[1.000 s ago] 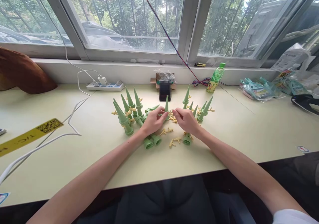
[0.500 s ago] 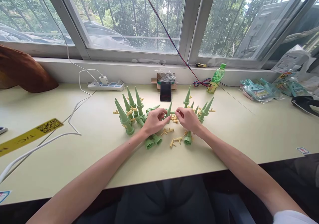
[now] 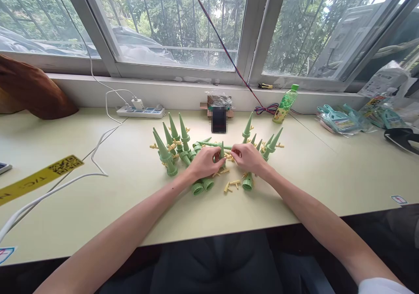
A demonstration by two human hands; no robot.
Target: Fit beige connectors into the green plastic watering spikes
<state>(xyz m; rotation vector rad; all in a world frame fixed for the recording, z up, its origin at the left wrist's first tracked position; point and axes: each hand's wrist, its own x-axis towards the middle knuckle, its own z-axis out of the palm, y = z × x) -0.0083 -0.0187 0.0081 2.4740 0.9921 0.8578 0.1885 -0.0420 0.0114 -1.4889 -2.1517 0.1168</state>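
Observation:
My left hand (image 3: 206,162) is closed around a green plastic plant watering spike (image 3: 222,149), its tip pointing up. Just to the right, my right hand (image 3: 248,156) is pinched at a small yellow valve (image 3: 231,152), partly hidden by the fingers. Left of my left hand stand several green spikes (image 3: 163,148) with yellow valves in their sides. More upright spikes (image 3: 271,145) are behind and beside my right hand. Loose yellow valves (image 3: 234,183) lie between my forearms. Green spikes with open threaded ends (image 3: 197,189) lie near my left wrist.
A phone (image 3: 219,120) leans on a small box at the back. A green bottle (image 3: 286,104) stands right of it, near bundled wire (image 3: 266,109). A power strip (image 3: 141,111) with a white cable lies left. Bagged teal tools (image 3: 338,118) lie at the right.
My left hand has lowered slightly with the green spike, bringing it nearer the yellow valve at my right fingertips. My right hand has barely moved; the view has shifted slightly.

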